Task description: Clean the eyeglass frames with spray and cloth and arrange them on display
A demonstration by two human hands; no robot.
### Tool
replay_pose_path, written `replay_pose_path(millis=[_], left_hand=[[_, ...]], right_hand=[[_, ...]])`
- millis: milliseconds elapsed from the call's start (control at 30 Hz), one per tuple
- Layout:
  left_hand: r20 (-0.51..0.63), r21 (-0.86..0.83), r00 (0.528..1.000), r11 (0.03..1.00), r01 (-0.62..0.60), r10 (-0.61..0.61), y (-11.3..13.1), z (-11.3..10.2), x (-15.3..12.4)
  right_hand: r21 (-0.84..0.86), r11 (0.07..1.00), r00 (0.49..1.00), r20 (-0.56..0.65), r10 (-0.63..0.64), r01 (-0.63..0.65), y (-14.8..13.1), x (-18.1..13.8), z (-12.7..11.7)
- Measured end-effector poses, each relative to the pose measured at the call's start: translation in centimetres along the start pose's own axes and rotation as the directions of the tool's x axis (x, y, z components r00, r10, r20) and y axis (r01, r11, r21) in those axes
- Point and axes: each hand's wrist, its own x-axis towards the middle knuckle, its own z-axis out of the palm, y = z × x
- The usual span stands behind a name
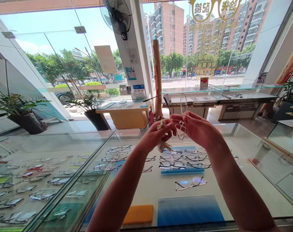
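Above the glass counter, my right hand [201, 129] grips a pair of eyeglasses [183, 104], fingers closed around the middle of the frame. The glasses are turned on end, one lens above the hand and the other below, with the temples pointing left. My left hand [153, 133] is closed on a crumpled pale cloth [164, 146], which sticks out above and below the fingers. Its fingertips are close to the glasses; whether they touch is unclear. Beneath the hands, another pair of glasses [191, 183] with a thin light frame lies apart from the rows.
Rows of eyeglasses [172, 164] sit in the glass display counter [238, 190], with more in the left section. Near the front edge are a blue panel [188, 211] and an orange pad [139, 214]. Potted plants [92, 104] and further showcases [127, 117] stand beyond.
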Motion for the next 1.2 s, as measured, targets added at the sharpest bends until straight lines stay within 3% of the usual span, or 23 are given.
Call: replay_pose_path(millis=[400, 633, 800, 900, 1033, 1200], left_hand=[[-0.05, -0.027, 0.996, 0.997, -0.076, 0.074, -0.2, 0.9, 0.3], [-0.168, -0.039, 0.984, 0.996, -0.075, 0.067, -0.4, 1.0, 0.4], [-0.284, -0.124, 0.956, 0.986, -0.116, 0.077, -0.2, 1.1, 0.5], [-0.398, -0.185, 0.916, 0.973, -0.139, 0.055, 0.0, 1.2, 0.7], [-0.514, -0.287, 0.858, 0.947, -0.145, -0.025, -0.1, 1.3, 1.1], [-0.497, -0.363, 0.859, 0.929, -0.074, -0.125, -0.8, 1.8, 1.4]], right_hand=[[0.059, 0.998, 0.999, 0.032, -0.013, 0.011, 0.4, 0.2, 0.1], [0.11, 0.993, 0.999, 0.006, -0.044, 0.043, 0.7, 0.2, 0.3], [0.075, 0.992, 0.991, -0.101, -0.089, 0.097, 0.8, 0.3, 0.5], [0.045, 0.986, 0.973, -0.176, -0.152, 0.162, 1.0, 0.4, 0.8], [0.01, 0.951, 0.912, -0.286, -0.294, 0.309, 1.8, 0.6, 1.6], [-0.089, 0.918, 0.853, -0.342, -0.394, 0.387, 2.5, 0.6, 2.6]])
